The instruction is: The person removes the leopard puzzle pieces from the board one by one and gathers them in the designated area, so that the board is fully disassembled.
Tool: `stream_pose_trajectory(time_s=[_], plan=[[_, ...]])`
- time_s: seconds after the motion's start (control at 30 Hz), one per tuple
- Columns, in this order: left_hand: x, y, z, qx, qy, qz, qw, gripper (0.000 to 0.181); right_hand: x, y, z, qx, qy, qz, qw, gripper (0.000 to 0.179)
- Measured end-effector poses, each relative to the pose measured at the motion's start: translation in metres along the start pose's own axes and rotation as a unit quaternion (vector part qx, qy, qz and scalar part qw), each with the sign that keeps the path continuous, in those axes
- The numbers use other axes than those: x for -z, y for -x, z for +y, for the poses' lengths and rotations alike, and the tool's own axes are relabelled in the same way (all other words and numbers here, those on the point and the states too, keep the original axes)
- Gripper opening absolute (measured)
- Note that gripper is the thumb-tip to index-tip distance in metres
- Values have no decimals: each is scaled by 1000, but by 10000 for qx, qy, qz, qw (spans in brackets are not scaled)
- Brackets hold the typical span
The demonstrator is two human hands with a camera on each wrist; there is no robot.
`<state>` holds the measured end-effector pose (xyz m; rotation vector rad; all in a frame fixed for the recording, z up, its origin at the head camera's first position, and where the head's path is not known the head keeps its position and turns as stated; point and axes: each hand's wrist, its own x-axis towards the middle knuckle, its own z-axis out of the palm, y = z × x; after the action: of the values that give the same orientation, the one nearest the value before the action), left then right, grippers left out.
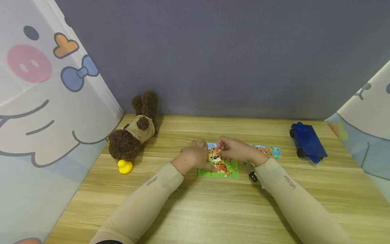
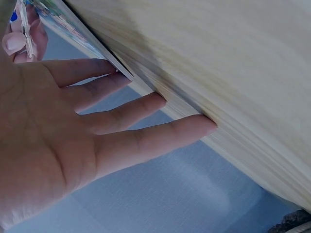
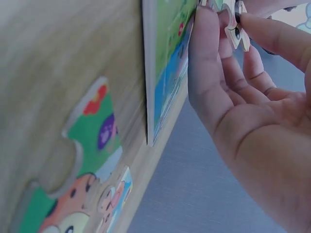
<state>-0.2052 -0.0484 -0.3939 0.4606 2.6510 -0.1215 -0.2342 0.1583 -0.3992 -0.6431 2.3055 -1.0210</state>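
Note:
A green picture puzzle board (image 1: 204, 173) with a spotted cartoon animal lies on the wooden table. My left hand (image 1: 195, 157) is at the board's left side. In the left wrist view the fingers (image 2: 150, 143) are spread and nearly straight, tips down by the board's edge and the tabletop. Over the upper part of the board, my right hand (image 1: 236, 149) pinches a puzzle piece (image 3: 233, 34) between thumb and fingers, and the piece stands on edge. Loose puzzle pieces (image 3: 99, 128) lie on the table to the right of the board, partly hidden by the right forearm in the head view.
A brown plush toy (image 1: 141, 128) lies at the back left, a yellow rubber duck (image 1: 125, 166) close by it. On the right stands a blue toy cart (image 1: 308, 142) with black wheels. Beside my right wrist is a small black object (image 1: 253, 176). A grey panel (image 1: 213, 67) rises behind the table.

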Motion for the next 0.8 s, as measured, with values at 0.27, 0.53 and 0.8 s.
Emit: stream_pose_trajectory(time_s=[0.27, 0.53, 0.8], plan=[[0, -1, -1, -10, -7, -7, 10000, 127, 0, -2, 6, 100, -440, -177, 9988, 17], [-1, 0, 0, 0, 1, -4, 10000, 126, -1, 0, 8, 177, -553, -184, 9981, 16], [0, 1, 1, 30, 2, -15, 10000, 126, 12, 9, 10, 279, -857, 28, 9959, 20]])
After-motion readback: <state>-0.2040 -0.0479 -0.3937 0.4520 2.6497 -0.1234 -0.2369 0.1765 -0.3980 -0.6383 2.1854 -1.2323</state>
